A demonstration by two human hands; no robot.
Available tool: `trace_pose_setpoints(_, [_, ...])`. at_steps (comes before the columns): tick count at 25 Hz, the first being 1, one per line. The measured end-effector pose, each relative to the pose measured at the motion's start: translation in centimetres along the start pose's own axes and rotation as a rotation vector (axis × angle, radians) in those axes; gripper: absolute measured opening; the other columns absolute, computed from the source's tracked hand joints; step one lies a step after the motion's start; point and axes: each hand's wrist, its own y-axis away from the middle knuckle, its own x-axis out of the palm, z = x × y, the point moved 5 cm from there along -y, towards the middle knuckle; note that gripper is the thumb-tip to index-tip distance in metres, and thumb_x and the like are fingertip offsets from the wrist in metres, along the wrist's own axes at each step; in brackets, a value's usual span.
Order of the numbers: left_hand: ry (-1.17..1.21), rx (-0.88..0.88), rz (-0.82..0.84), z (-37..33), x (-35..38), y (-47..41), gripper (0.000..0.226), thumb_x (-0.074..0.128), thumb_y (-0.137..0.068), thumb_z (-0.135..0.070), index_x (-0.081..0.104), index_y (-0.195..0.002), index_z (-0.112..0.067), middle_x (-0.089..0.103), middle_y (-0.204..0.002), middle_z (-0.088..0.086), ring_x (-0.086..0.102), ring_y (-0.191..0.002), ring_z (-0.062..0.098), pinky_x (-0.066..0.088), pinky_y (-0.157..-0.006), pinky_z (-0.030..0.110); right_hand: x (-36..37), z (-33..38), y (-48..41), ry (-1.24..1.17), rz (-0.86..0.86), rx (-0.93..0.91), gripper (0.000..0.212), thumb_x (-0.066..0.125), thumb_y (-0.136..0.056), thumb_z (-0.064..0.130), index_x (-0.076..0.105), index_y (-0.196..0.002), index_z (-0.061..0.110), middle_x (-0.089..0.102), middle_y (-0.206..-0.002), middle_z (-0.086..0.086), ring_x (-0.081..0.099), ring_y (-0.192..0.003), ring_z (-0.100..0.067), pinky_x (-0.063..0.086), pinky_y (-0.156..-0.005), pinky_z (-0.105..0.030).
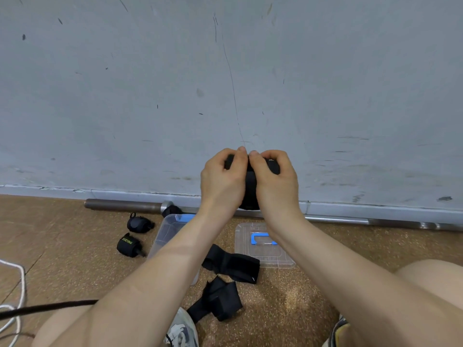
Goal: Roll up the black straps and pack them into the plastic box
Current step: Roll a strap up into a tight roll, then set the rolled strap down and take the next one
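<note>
Two rolls (128, 245) lie on the floor left of the box (166, 231), apparently not yet packed. Two loose straps (231, 262) lie between the box and its lid (265, 254). The left hand (223, 179) and right hand (274, 176) are together, fingers curled round a strap (250, 191) held up before the wall. Probably about halfway. The box stands open near the floor's far edge, by a barbell (125, 204); open floor lies nearer.

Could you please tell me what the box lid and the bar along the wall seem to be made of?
Box lid: probably clear glossy plastic; the floor shows through it. Bar: apparently metal; a dull grey-brown sleeve, a bright collar and a shiny shaft.
</note>
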Motion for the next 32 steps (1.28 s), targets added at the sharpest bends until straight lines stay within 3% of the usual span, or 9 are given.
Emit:
trace_pose_setpoints(4, [-0.069,0.057,-0.02,0.6,0.0,-0.7,0.031,0.051,-0.094,-0.036,0.053,-0.066,-0.024,0.055,-0.058,-0.011,0.052,-0.062,0.012,0.04,-0.059,0.031,0.1,-0.1,-0.8,0.122,0.008,-0.17,0.015,0.06,-0.096,0.025,0.057,-0.082,0.021,0.06,-0.071,0.01,0.055,-0.064,0.003,0.042,-0.059,-0.01])
trace_pose_setpoints(8, [0.095,-0.129,-0.027,2.1,0.0,-0.6,0.027,0.048,-0.098,-0.032,0.059,-0.084,-0.011,0.062,-0.076,-0.003,0.058,-0.074,0.017,0.052,-0.072,0.039,1.2,0.4,-2.5,0.436,0.174,-0.263,0.013,0.056,-0.096,0.029,0.059,-0.085,0.022,0.064,-0.079,0.01,0.059,-0.077,-0.006,0.048,-0.071,-0.026])
trace_pose_setpoints(11, [0.531,-0.566,0.282,3.2,1.4,1.6,0.034,0.052,-0.099,-0.039,0.061,-0.122,-0.015,0.071,-0.112,0.011,0.07,-0.102,0.028,0.053,-0.092,0.055,1.0,1.4,-5.3,0.787,0.43,-0.131,0.017,0.056,-0.094,0.033,0.065,-0.096,0.019,0.068,-0.099,0.0,0.061,-0.095,-0.021,0.049,-0.084,-0.036])
trace_pose_setpoints(13, [0.557,-0.568,0.454,2.6,1.7,2.5,0.037,0.063,-0.093,-0.031,0.056,-0.127,-0.019,0.067,-0.121,0.011,0.069,-0.105,0.032,0.054,-0.09,0.056,-0.3,1.8,-6.2,0.648,0.487,0.033,0.022,0.055,-0.096,0.031,0.067,-0.103,0.015,0.068,-0.105,-0.004,0.061,-0.098,-0.021,0.047,-0.083,-0.034])
trace_pose_setpoints(15, [0.336,-0.452,0.451,1.9,1.2,2.6,0.044,0.074,-0.085,-0.024,0.054,-0.124,-0.023,0.065,-0.115,0.007,0.07,-0.099,0.03,0.059,-0.082,0.052,-1.4,1.3,-6.6,0.552,0.428,0.112,0.027,0.05,-0.099,0.034,0.065,-0.111,0.016,0.065,-0.108,-0.003,0.06,-0.096,-0.02,0.047,-0.083,-0.033])
trace_pose_setpoints(18, [-0.531,0.01,0.385,0.8,-0.4,1.5,0.05,0.074,-0.074,-0.049,0.053,-0.116,-0.031,0.062,-0.096,-0.008,0.065,-0.085,0.015,0.056,-0.066,0.035,0.1,0.2,-5.8,0.768,0.472,-0.032,0.028,0.043,-0.102,0.035,0.062,-0.103,0.016,0.062,-0.1,-0.002,0.057,-0.096,-0.021,0.046,-0.084,-0.034])
trace_pose_setpoints(20, [-0.982,0.228,0.448,0.1,-1.3,1.2,0.051,0.066,-0.068,-0.059,0.051,-0.11,-0.034,0.06,-0.09,-0.011,0.061,-0.082,0.016,0.045,-0.064,0.031,1.8,-1.4,-4.1,0.732,0.617,0.072,0.033,0.036,-0.105,0.031,0.061,-0.093,0.014,0.061,-0.089,-0.002,0.058,-0.09,-0.022,0.047,-0.074,-0.031])
trace_pose_setpoints(26, [-1.018,-0.074,0.803,3.4,-8.6,1.2,0.046,0.072,-0.068,-0.056,0.055,-0.104,-0.034,0.065,-0.086,-0.012,0.063,-0.076,0.01,0.053,-0.069,0.033,5.5,-6.4,1.9,0.689,0.948,0.429,0.033,0.038,-0.104,0.034,0.065,-0.111,0.016,0.072,-0.1,-0.01,0.071,-0.085,-0.026,0.062,-0.077,-0.039])
trace_pose_setpoints(32, [-0.973,-0.279,0.485,11.4,-18.9,0.9,0.059,0.073,-0.063,-0.061,0.054,-0.111,-0.034,0.066,-0.1,-0.009,0.062,-0.088,0.015,0.051,-0.073,0.033,12.4,-10.6,5.1,0.537,0.904,0.534,0.023,0.056,-0.098,0.021,0.062,-0.12,0.025,0.069,-0.114,-0.008,0.071,-0.091,-0.022,0.06,-0.07,-0.031])
